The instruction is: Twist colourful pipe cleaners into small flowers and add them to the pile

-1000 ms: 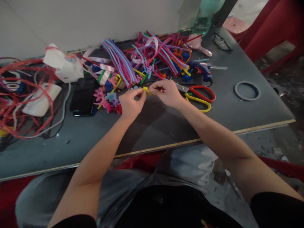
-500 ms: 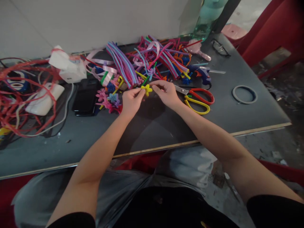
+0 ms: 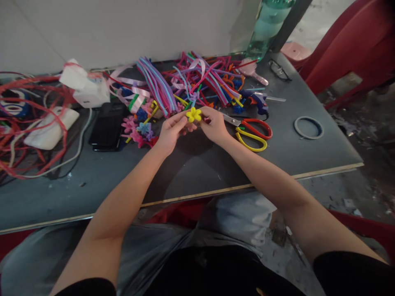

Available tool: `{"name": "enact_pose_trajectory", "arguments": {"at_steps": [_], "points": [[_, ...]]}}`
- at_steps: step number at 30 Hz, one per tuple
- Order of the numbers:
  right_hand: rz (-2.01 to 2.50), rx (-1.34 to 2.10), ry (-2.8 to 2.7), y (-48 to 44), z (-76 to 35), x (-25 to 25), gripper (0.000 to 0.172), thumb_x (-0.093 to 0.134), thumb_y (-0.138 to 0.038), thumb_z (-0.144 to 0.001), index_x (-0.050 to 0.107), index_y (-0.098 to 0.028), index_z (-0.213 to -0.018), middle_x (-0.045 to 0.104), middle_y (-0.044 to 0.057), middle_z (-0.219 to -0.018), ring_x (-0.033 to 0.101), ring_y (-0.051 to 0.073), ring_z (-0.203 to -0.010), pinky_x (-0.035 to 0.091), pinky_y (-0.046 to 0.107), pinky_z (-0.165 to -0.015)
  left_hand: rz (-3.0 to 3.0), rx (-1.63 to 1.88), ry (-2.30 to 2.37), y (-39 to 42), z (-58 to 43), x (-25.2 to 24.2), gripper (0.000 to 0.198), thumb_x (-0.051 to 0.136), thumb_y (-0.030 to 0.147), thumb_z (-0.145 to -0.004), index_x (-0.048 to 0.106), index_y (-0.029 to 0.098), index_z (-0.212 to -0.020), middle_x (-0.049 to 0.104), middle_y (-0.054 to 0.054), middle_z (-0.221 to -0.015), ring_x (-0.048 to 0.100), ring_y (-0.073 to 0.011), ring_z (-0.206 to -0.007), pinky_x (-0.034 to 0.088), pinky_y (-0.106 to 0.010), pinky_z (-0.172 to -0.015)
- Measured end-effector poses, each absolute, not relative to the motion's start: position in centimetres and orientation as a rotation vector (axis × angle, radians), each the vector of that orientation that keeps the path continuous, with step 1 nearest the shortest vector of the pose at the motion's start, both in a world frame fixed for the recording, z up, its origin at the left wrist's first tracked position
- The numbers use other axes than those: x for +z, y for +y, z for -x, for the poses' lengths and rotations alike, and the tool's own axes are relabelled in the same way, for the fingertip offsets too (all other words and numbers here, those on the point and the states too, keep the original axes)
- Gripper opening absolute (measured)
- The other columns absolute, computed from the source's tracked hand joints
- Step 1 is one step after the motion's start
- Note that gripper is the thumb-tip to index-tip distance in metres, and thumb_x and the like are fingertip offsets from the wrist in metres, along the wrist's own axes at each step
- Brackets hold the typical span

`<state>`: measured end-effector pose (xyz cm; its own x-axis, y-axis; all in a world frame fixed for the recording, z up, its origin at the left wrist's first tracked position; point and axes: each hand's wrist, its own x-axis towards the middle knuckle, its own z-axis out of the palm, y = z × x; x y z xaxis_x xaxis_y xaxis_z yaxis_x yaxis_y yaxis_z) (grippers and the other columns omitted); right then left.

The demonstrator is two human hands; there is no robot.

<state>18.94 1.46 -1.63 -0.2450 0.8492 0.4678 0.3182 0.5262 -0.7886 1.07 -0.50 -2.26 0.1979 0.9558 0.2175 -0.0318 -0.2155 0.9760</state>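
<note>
A small yellow pipe-cleaner flower point(image 3: 194, 115) is held up between my two hands, its petals facing me. My left hand point(image 3: 173, 130) pinches it from the left, thumb at a petal. From the other side the fingers of my right hand point(image 3: 214, 125) close on its right edge; their tips are partly hidden behind it. Just left of my left hand lie pink, blue and purple pipe-cleaner flowers point(image 3: 142, 128). Scissors point(image 3: 251, 133) with red and yellow handles rest right of my right hand. Behind are bundled pipe cleaners point(image 3: 157, 88) in purple, pink and blue.
Left on the table point(image 3: 185, 176) are a black phone point(image 3: 108, 127), white chargers point(image 3: 89, 90) and tangled red ribbon point(image 3: 58, 135). Toward the right are a glue gun point(image 3: 258, 101), a tape roll point(image 3: 308, 127), a pink hairbrush point(image 3: 251, 70), glasses point(image 3: 279, 69) and a green bottle point(image 3: 267, 31).
The yellow flower has turned so its petals face me more fully. My right fingers have come in closer against it. The whole view has shifted slightly.
</note>
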Motion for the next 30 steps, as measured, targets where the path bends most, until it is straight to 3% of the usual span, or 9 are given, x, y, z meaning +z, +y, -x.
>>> {"name": "enact_pose_trajectory", "arguments": {"at_steps": [6, 11, 16, 22, 26, 30], "points": [[0.803, 0.868, -1.790, 1.2, -18.6, -1.5, 0.050, 0.064, -0.065, -0.088, 0.059, -0.019, -0.070, 0.060, 0.002, -0.079, 0.050, 0.013, -0.072, 0.040, 0.027, -0.065, -1.659, 1.365, 1.077, 0.2, -0.2, -2.3, 0.038, 0.090, 0.055, -0.066, 0.082, 0.028, -0.092, 0.073, -0.003, -0.086, 0.064, -0.0160, -0.075, 0.051, -0.030, -0.066], [0.790, 0.972, -1.779, 0.6, -18.3, -1.2, 0.054, 0.066, -0.072, -0.083, 0.062, -0.019, -0.071, 0.057, 0.001, -0.076, 0.046, 0.011, -0.068, 0.039, 0.027, -0.064, -1.606, 1.444, 1.099, 0.4, -0.3, -2.6, 0.034, 0.092, 0.055, -0.062, 0.080, 0.027, -0.077, 0.064, -0.002, -0.086, 0.059, -0.0154, -0.080, 0.050, -0.031, -0.072], [0.720, 1.196, -1.641, 0.0, -17.9, -0.8, 0.050, 0.077, -0.065, -0.075, 0.067, -0.017, -0.074, 0.059, 0.000, -0.073, 0.051, 0.010, -0.068, 0.040, 0.024, -0.063, -1.313, 1.422, 0.916, 0.2, -1.3, -2.9, 0.051, 0.091, 0.070, -0.047, 0.075, 0.025, -0.066, 0.065, -0.001, -0.084, 0.062, -0.0158, -0.088, 0.053, -0.035, -0.088], [0.806, 1.724, -1.345, -0.6, -18.0, 0.4, 0.048, 0.087, -0.054, -0.064, 0.056, -0.017, -0.062, 0.044, -0.007, -0.052, 0.033, 0.003, -0.047, 0.020, 0.018, -0.040, -1.272, 1.336, 0.847, -0.6, -2.3, -2.1, 0.051, 0.087, 0.074, -0.054, 0.071, 0.026, -0.062, 0.068, -0.001, -0.074, 0.065, -0.0165, -0.076, 0.057, -0.035, -0.077], [0.879, 1.792, -1.220, -1.2, -17.8, 1.2, 0.038, 0.086, -0.038, -0.070, 0.056, -0.016, -0.062, 0.046, -0.006, -0.053, 0.034, 0.003, -0.047, 0.018, 0.016, -0.037, -1.300, 1.319, 0.896, -0.7, -2.2, -2.1, 0.054, 0.083, 0.079, -0.057, 0.072, 0.026, -0.064, 0.072, -0.002, -0.077, 0.069, -0.0197, -0.081, 0.058, -0.039, -0.080], [0.961, 1.906, -1.044, -1.6, -17.6, 1.8, 0.031, 0.072, -0.029, -0.082, 0.051, -0.017, -0.063, 0.046, -0.005, -0.055, 0.035, 0.003, -0.044, 0.016, 0.015, -0.034, -1.316, 1.212, 0.840, -0.6, -1.6, -2.3, 0.046, 0.086, 0.069, -0.063, 0.077, 0.026, -0.075, 0.076, -0.003, -0.085, 0.072, -0.0201, -0.090, 0.058, -0.038, -0.088]]}}
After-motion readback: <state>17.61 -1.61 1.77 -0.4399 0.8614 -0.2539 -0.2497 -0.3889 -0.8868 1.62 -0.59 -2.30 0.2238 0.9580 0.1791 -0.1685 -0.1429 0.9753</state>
